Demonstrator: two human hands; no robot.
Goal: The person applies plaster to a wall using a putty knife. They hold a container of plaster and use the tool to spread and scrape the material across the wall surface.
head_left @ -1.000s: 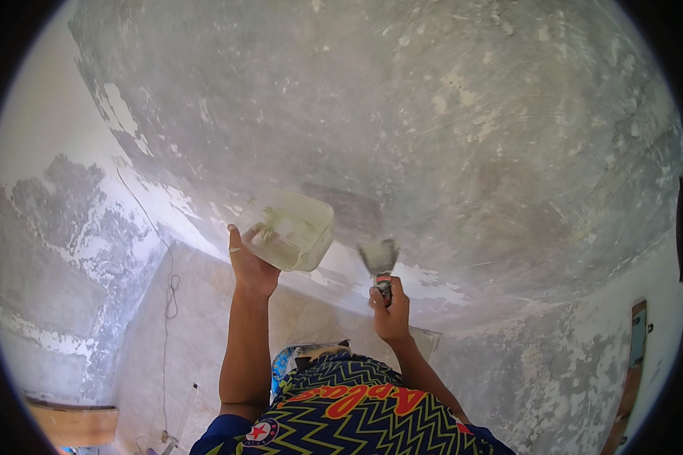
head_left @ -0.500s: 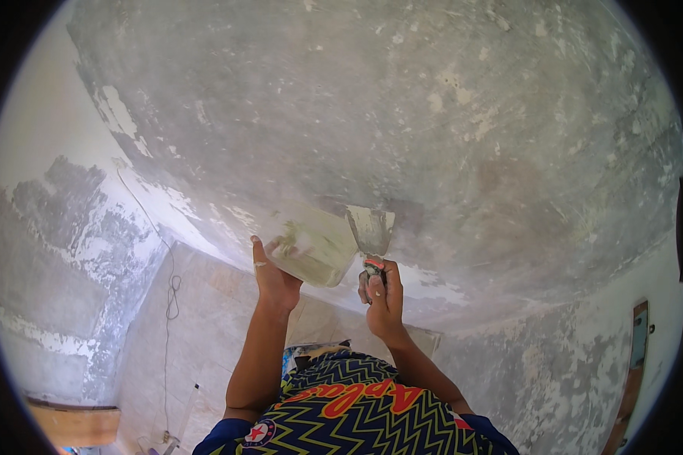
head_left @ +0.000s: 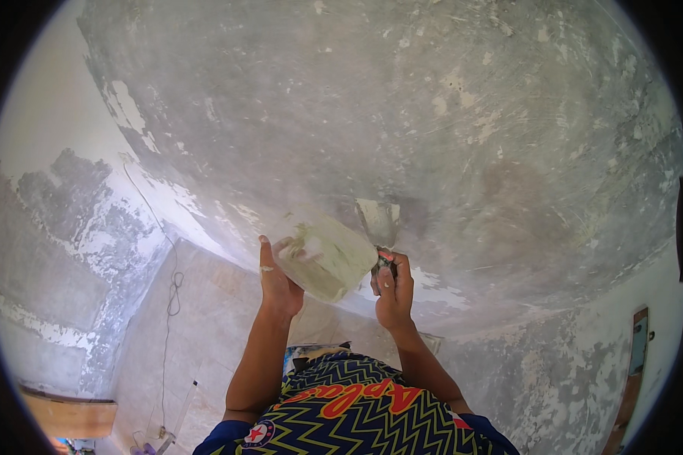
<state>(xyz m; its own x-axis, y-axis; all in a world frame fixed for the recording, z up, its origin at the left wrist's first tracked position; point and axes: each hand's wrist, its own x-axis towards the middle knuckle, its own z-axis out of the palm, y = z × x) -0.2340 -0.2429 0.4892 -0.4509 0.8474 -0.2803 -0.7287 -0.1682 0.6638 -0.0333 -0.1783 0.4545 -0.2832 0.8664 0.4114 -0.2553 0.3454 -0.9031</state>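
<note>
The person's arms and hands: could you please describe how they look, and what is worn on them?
The left hand and right hand wear no gloves, and the forearms are uncovered. A pale smear marks the left thumb. Short dark-blue sleeves belong to a dark shirt with yellow-green zigzags, orange-red lettering and a round badge.

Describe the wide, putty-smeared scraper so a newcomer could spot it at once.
Start at the large, mottled grey wall, then find the person's right grip near its lower middle. The scraper juts from it, flat and widening toward the top, unlike the pale, rounded-corner plastic container to its left.
</note>
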